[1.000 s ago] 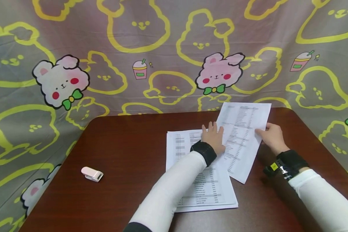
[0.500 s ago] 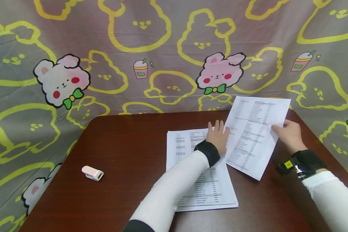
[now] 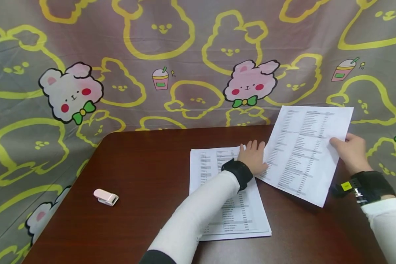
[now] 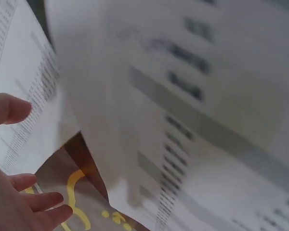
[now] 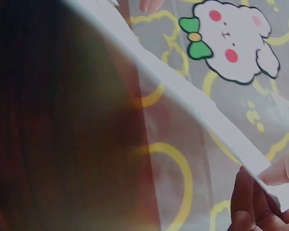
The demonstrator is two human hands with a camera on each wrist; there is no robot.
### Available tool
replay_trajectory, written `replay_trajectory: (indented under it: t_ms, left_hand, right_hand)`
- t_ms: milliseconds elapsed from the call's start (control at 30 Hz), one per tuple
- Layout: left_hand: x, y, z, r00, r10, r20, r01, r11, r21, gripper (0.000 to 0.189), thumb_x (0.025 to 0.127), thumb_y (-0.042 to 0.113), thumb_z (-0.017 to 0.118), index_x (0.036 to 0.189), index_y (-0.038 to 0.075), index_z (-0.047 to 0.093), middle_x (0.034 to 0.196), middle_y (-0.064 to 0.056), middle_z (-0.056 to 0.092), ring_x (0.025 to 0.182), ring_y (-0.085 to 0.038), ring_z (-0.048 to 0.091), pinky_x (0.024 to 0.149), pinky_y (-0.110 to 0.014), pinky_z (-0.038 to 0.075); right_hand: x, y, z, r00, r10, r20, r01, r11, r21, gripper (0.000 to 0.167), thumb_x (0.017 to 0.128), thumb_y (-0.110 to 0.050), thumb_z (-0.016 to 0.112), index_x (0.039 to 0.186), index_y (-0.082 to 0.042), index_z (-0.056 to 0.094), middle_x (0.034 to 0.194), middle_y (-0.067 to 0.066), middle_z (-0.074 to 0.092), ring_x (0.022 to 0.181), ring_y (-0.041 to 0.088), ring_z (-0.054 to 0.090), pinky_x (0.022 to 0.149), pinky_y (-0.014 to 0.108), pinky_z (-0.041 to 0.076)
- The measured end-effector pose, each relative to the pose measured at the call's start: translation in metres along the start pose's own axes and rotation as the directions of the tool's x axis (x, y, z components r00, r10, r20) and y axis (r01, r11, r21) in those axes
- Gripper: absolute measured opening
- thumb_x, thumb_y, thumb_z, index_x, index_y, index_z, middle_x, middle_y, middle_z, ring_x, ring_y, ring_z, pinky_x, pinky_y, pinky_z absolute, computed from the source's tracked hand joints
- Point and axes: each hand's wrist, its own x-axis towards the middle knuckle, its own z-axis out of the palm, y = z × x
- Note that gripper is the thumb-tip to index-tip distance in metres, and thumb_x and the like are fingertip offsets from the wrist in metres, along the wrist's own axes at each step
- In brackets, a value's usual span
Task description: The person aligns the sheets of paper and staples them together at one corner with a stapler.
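Note:
A stack of printed paper [image 3: 232,220] lies on the table. My left hand [image 3: 253,158] rests at its upper right edge, fingers straight and a little spread; in the left wrist view its fingers [image 4: 43,202] look extended, with blurred printed paper close to the camera. My right hand [image 3: 352,150] pinches a printed sheet [image 3: 307,154] by its right edge, thumb on the front. This sheet is raised and tilted, its lower left corner close by the left thumb. In the right wrist view the sheet [image 5: 183,101] shows nearly edge-on between thumb and fingers.
A small pale pink stapler-like object [image 3: 106,197] lies at the left of the dark wooden table [image 3: 145,165]. A patterned cloth [image 3: 198,66] with cartoon figures hangs behind and beside the table.
My right hand has moved right, drawing the sheet off the stack and lifting it. My left hand has shifted slightly right along the stack's edge. The small pink object stays where it was.

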Motion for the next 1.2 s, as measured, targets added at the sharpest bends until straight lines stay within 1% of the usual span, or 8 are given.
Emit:
replay_trajectory:
  t_ms: [167,267,567,733,867,1033,1100,1200]
  left_hand:
    - [-0.001,0.005,-0.004,1.000,-0.028,-0.004,0.026,0.963,-0.266,0.075,0.092,0.048,0.060,0.151,0.014,0.027,0.150,-0.003,0.037,0.138,-0.016,0.034,0.111,-0.042,0.027]
    - [-0.004,0.007,-0.006,0.999,-0.049,0.000,0.044,0.894,-0.447,0.075,0.093,0.044,0.062,0.151,0.011,0.027,0.147,-0.002,0.041,0.132,-0.013,0.041,0.108,-0.034,0.033]
    - [-0.019,-0.003,-0.011,0.985,-0.133,0.111,0.168,0.575,-0.801,0.077,0.094,0.039,0.061,0.152,0.009,0.021,0.150,-0.013,0.037,0.131,-0.021,0.043,0.105,-0.035,0.036]
    - [-0.023,-0.014,-0.014,0.974,-0.128,0.186,0.222,0.393,-0.893,0.074,0.095,0.037,0.059,0.151,0.008,0.021,0.150,-0.017,0.037,0.134,-0.025,0.040,0.107,-0.038,0.034]
    - [-0.023,-0.019,-0.016,0.957,-0.105,0.269,0.286,0.213,-0.934,0.073,0.095,0.037,0.060,0.151,0.007,0.025,0.150,-0.016,0.037,0.136,-0.027,0.038,0.109,-0.042,0.032]
    - [-0.021,-0.020,-0.015,0.934,0.006,0.357,0.357,0.005,-0.934,0.072,0.097,0.036,0.057,0.152,0.006,0.021,0.153,-0.015,0.030,0.138,-0.033,0.033,0.110,-0.048,0.028]
    - [-0.020,-0.018,-0.014,0.927,0.072,0.367,0.372,-0.058,-0.927,0.069,0.098,0.035,0.055,0.151,0.007,0.021,0.152,-0.016,0.030,0.139,-0.033,0.031,0.110,-0.049,0.027]
    - [-0.020,-0.014,-0.012,0.916,0.164,0.366,0.387,-0.115,-0.915,0.059,0.099,0.035,0.052,0.146,0.010,0.029,0.146,-0.014,0.040,0.134,-0.030,0.037,0.110,-0.049,0.027]
  right_hand:
    - [-0.002,-0.001,-0.009,1.000,0.007,-0.004,-0.007,1.000,0.025,0.063,0.098,-0.033,0.047,0.139,0.014,0.038,0.129,0.033,0.050,0.065,0.001,0.055,0.058,0.016,0.045]
    - [-0.006,-0.004,-0.010,1.000,-0.001,0.005,0.001,1.000,0.027,0.064,0.098,-0.035,0.047,0.140,0.012,0.039,0.129,0.031,0.051,0.064,-0.003,0.055,0.060,0.016,0.045]
    - [-0.017,-0.016,-0.003,0.996,-0.066,0.056,0.063,0.997,0.041,0.064,0.098,-0.039,0.049,0.139,0.009,0.041,0.126,0.028,0.052,0.067,-0.003,0.059,0.063,0.018,0.049]
    - [-0.022,-0.023,-0.003,0.991,-0.117,0.057,0.113,0.991,0.072,0.060,0.098,-0.037,0.052,0.138,0.007,0.044,0.101,-0.006,0.061,0.068,-0.002,0.062,0.063,0.019,0.050]
    - [-0.024,-0.032,-0.006,0.987,-0.157,0.039,0.154,0.985,0.079,0.058,0.097,-0.036,0.054,0.137,0.006,0.046,0.089,-0.023,0.056,0.069,-0.001,0.063,0.063,0.018,0.050]
    - [-0.032,-0.049,-0.008,0.978,-0.205,0.032,0.204,0.978,0.040,0.058,0.097,-0.039,0.054,0.138,0.002,0.046,0.099,-0.016,0.057,0.070,-0.001,0.063,0.063,0.019,0.051]
    - [-0.036,-0.056,-0.010,0.976,-0.216,0.036,0.215,0.976,0.031,0.058,0.097,-0.039,0.054,0.138,0.002,0.046,0.106,-0.006,0.059,0.069,0.000,0.063,0.062,0.020,0.052]
    - [-0.040,-0.066,-0.013,0.972,-0.234,0.029,0.235,0.972,-0.001,0.059,0.097,-0.039,0.053,0.138,0.003,0.046,0.116,0.013,0.058,0.067,-0.001,0.063,0.060,0.021,0.052]
